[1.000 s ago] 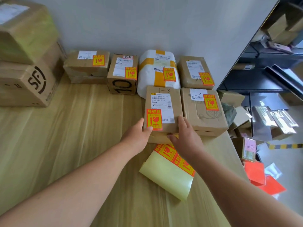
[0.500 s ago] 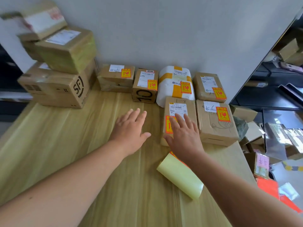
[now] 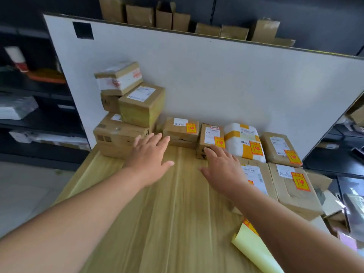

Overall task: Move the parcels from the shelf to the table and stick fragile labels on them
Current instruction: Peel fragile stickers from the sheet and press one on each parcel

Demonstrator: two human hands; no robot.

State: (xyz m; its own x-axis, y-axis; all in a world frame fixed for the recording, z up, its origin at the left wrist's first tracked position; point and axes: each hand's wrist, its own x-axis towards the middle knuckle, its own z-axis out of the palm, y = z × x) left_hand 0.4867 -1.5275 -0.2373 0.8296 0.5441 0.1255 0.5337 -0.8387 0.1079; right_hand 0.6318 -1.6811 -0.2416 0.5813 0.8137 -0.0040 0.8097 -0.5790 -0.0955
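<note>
At the far left of the frame the shelf holds more parcels, too blurred to count. Just right of it, at centre left, the stack on the surface shows no orange labels, so it looks like your next job. Take the top box first. It sits skewed on the ones below, so lift it by two sides rather than tugging a lower box, which could tip the pile. Set it on the bare wood in front, address slip up, and keep the sticker off the slip. Your left hand is palm down, fingers straight and spread, holding nothing. Its tips are by the bottom box's near corner, though I cannot tell if they touch. Your right hand is also palm down, fingers apart and empty, above the near edge of the labelled parcels, which stand in two rows at centre right. The label sheet lies curled at lower right, partly under your forearm.
</note>
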